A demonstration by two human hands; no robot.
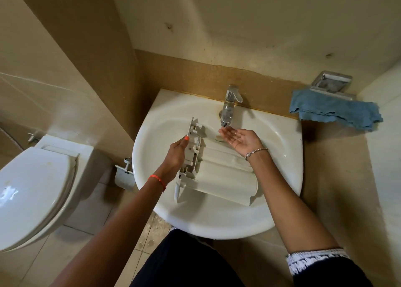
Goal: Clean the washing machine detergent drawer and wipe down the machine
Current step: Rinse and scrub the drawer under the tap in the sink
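Note:
The white plastic detergent drawer [225,173] lies in the white wash basin [217,219], its underside turned up and its front panel at the left. My left hand [176,154] grips that front panel end. My right hand [239,138] is held palm up, fingers apart, right under the spout of the chrome tap [230,104]; it holds nothing. Whether water is running I cannot tell.
A blue cloth [334,110] hangs from a chrome soap dish [332,82] on the wall at the right. A white toilet [32,189] with its lid down stands at the left, a paper holder [124,176] beside the basin. Tiled walls close in all round.

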